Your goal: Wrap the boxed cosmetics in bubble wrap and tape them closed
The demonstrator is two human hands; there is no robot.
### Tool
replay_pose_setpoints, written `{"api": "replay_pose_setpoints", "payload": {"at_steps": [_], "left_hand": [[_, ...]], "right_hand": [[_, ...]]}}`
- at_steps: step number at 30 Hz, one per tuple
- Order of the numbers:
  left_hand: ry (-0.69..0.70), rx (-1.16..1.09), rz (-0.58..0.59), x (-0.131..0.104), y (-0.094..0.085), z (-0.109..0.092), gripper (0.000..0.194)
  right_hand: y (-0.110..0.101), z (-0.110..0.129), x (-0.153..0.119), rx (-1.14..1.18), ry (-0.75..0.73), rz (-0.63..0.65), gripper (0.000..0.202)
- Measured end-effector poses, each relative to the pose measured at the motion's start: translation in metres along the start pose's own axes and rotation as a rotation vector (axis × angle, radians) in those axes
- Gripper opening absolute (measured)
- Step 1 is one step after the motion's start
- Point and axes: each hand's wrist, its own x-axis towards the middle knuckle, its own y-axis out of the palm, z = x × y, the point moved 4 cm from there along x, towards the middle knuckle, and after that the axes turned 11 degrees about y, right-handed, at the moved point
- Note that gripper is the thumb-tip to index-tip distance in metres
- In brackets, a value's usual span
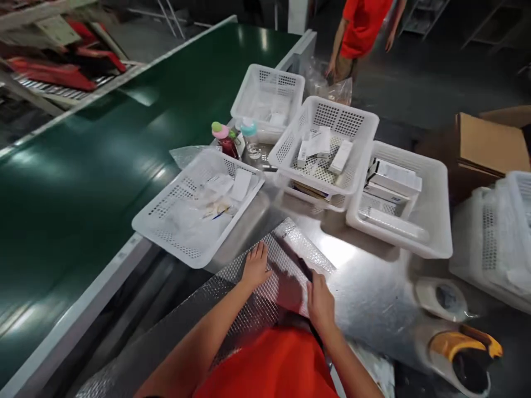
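The bubble wrap lies slantwise in front of me on the steel table, its near part trailing down to my left. My left hand rests flat on it, thumb out to the side; my right hand is closed around a dark, slim tool. The perforated left basket holds crumpled clear plastic and white pieces; the middle basket and right tub hold white cartons, together crowding the table's far side. Two drink bottles stand behind the left basket. Rolls of tape sit to my right, and a smooth green belt runs along my left.
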Motion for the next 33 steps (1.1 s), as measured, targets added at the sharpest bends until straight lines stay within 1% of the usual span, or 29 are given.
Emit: {"api": "replay_pose_setpoints", "payload": {"at_steps": [2,3,4,6,8,11,14,17,18,19,20,21,23,26,27,28,29,30,31,32,33], "left_hand": [[-0.002,-0.038,-0.012,-0.002,0.001,0.001,0.088],[0.0,-0.052,-0.014,-0.003,0.001,0.002,0.089],[0.001,-0.063,-0.014,-0.003,0.001,0.002,0.089],[-0.008,-0.076,-0.003,-0.002,0.001,0.002,0.089],[-0.023,-0.082,0.009,-0.001,0.0,0.003,0.089],[-0.035,-0.097,0.017,0.0,-0.001,0.003,0.09],[-0.039,-0.113,0.013,-0.001,-0.001,0.004,0.09],[-0.032,-0.11,0.015,-0.002,0.001,0.004,0.092],[-0.03,-0.108,0.015,-0.002,0.001,0.004,0.092],[-0.031,-0.107,0.017,-0.002,0.001,0.004,0.092],[-0.036,-0.106,0.021,-0.001,0.001,0.004,0.092],[-0.042,-0.106,0.029,-0.001,0.001,0.004,0.092],[-0.051,-0.101,0.05,-0.001,0.0,0.005,0.091],[-0.03,-0.062,0.045,-0.002,0.0,0.004,0.086],[-0.016,-0.038,0.03,-0.004,0.001,0.003,0.084],[-0.001,-0.011,0.015,-0.006,0.003,0.002,0.082],[0.013,0.023,-0.006,-0.009,0.006,0.002,0.079],[0.012,0.056,-0.028,-0.011,0.009,0.002,0.075],[0.014,0.087,-0.044,-0.012,0.014,0.003,0.071],[0.037,0.109,-0.059,-0.012,0.018,0.004,0.069],[0.046,0.132,-0.072,-0.012,0.023,0.005,0.067]], "right_hand": [[0.029,0.05,0.013,-0.165,-0.028,0.123,0.037],[0.04,0.069,0.022,-0.229,-0.033,0.154,0.035],[0.051,0.083,0.032,-0.276,-0.032,0.17,0.033],[0.066,0.099,0.049,-0.322,-0.035,0.178,0.032],[0.077,0.103,0.06,-0.352,-0.039,0.179,0.031],[0.087,0.102,0.067,-0.392,-0.042,0.182,0.028],[0.093,0.105,0.07,-0.421,-0.042,0.183,0.028],[0.092,0.102,0.067,-0.441,-0.043,0.191,0.029],[0.089,0.095,0.062,-0.446,-0.041,0.198,0.029],[0.085,0.083,0.054,-0.453,-0.032,0.208,0.029],[0.078,0.065,0.042,-0.46,-0.021,0.223,0.029],[0.07,0.041,0.027,-0.465,-0.008,0.238,0.029],[0.049,-0.024,-0.01,-0.477,0.041,0.275,0.028],[0.009,-0.136,-0.065,-0.523,0.191,0.263,0.032],[-0.004,-0.168,-0.079,-0.539,0.265,0.235,0.035],[-0.014,-0.191,-0.089,-0.531,0.312,0.194,0.039],[-0.022,-0.208,-0.094,-0.519,0.361,0.15,0.044],[-0.028,-0.216,-0.096,-0.509,0.412,0.092,0.047],[-0.031,-0.217,-0.092,-0.504,0.458,0.019,0.049],[-0.033,-0.212,-0.084,-0.506,0.504,-0.07,0.049],[-0.033,-0.201,-0.073,-0.51,0.541,-0.168,0.05]]}}
